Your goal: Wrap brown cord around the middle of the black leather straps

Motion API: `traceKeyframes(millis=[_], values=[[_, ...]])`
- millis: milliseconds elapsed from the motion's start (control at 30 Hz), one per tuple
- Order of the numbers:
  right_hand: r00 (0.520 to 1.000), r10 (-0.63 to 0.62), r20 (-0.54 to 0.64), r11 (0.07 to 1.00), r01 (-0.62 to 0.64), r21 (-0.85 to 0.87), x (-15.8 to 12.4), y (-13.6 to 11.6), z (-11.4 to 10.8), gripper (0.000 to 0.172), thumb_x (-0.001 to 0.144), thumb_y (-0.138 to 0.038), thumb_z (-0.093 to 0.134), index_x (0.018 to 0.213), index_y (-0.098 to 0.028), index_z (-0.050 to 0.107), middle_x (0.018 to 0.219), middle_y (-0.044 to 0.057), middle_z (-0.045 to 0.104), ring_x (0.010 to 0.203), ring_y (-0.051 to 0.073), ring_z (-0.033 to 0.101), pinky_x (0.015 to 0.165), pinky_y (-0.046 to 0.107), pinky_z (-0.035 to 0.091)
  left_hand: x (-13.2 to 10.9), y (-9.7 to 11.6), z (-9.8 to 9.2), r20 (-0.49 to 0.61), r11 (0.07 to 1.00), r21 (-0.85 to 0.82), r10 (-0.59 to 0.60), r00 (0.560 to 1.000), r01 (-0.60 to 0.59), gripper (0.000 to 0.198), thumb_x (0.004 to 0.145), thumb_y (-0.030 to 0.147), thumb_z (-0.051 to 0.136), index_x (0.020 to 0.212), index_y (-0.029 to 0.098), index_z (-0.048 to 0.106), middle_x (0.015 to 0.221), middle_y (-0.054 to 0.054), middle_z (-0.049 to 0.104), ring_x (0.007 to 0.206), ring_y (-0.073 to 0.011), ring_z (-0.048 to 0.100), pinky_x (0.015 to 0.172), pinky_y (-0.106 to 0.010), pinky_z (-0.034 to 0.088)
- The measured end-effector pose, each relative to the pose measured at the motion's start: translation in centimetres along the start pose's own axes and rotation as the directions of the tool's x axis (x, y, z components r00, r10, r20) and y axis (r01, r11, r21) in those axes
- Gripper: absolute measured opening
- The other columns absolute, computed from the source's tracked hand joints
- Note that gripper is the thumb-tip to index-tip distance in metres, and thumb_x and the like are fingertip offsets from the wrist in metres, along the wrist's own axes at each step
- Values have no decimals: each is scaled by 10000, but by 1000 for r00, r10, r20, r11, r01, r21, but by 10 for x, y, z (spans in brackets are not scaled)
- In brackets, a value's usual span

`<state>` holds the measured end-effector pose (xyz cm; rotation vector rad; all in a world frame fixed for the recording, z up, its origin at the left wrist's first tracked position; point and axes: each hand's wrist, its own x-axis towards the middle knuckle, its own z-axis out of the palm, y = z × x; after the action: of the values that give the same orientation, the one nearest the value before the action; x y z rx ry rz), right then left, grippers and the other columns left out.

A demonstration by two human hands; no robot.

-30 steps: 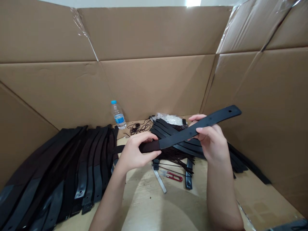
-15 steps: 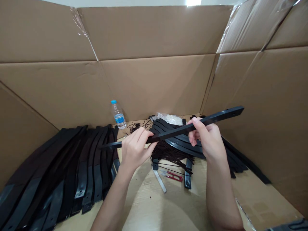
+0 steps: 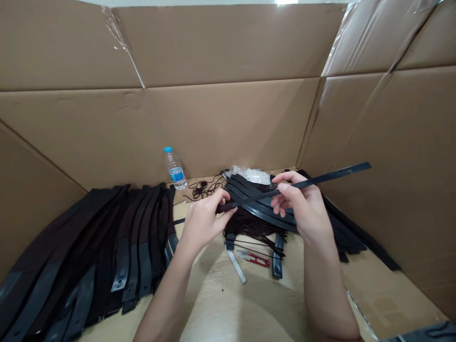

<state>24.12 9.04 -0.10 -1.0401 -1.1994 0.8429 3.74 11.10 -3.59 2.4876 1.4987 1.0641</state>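
A long, narrow black strip (image 3: 337, 175) is held up above the table, slanting up to the right. My left hand (image 3: 204, 214) is closed around its left part, thumb and fingers pinching it where it looks darker, like a cord wrap. My right hand (image 3: 304, 202) pinches it between thumb and forefinger, with the other fingers loosely curled. Below and behind it lie a stack of curved black strips (image 3: 265, 209) and a bundle of dark brown cords (image 3: 247, 227). Red-handled thread snips (image 3: 257, 259) rest on the table nearer to me.
Many curved black strips (image 3: 124, 256) lie side by side on the left. A water bottle (image 3: 175, 172) stands at the back by a cardboard wall (image 3: 231, 123). Near it are tangled cord (image 3: 203, 188) and a clear plastic bag (image 3: 249, 175). A flat metal strip (image 3: 235, 266) lies left of the snips.
The strip has turned about its length, so its narrow edge faces me instead of its broader side. Its right end sits slightly lower and farther right. Both hands stay close to where they were.
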Motion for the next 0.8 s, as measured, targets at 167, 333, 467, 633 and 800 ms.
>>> traceKeyframes(millis=[167, 333, 467, 633, 800], values=[[999, -30, -23, 999, 30, 11, 0, 0, -3, 188, 693, -332, 597, 817, -192, 607, 494, -41, 586, 379, 98, 522, 330, 185, 380, 0, -3, -8, 135, 947, -322, 61, 989, -15, 239, 854, 350, 607, 1044, 209, 643, 987, -33, 716, 880, -183, 670, 775, -294, 514], [999, -25, -23, 1000, 25, 12, 1, 0, -7, 177, 688, -313, 582, 813, -193, 612, 509, -36, 591, 390, 99, 525, 334, 185, 377, 1, -10, -9, 211, 923, -384, 81, 974, 6, 322, 939, 399, 508, 1115, 190, 679, 1068, -78, 709, 996, -213, 661, 849, -330, 523], [1000, 22, -7, 1000, -22, 15, 3, 1, -10, 199, 686, -331, 580, 824, -191, 607, 513, -33, 594, 387, 104, 528, 334, 189, 365, 1, -9, -5, 177, 927, -375, 46, 983, 24, 302, 916, 408, 555, 1067, 185, 692, 1034, -72, 711, 966, -217, 666, 849, -341, 525], [998, 50, -29, 998, -51, -38, 5, 4, -14, 253, 744, -426, 601, 834, -189, 605, 522, -27, 597, 380, 103, 517, 339, 195, 343, 2, -6, -2, 60, 944, -328, 35, 998, -14, 240, 866, 381, 636, 1007, 191, 678, 997, -62, 704, 928, -217, 660, 813, -335, 526], [1000, 9, -30, 986, -14, -169, 5, 10, -22, 334, 832, -489, 610, 671, -198, 575, 539, -17, 578, 438, 90, 507, 394, 202, 347, 2, -3, 0, -14, 962, -268, 40, 999, -43, 213, 828, 323, 690, 985, 181, 662, 943, -52, 697, 865, -205, 654, 762, -318, 522]])
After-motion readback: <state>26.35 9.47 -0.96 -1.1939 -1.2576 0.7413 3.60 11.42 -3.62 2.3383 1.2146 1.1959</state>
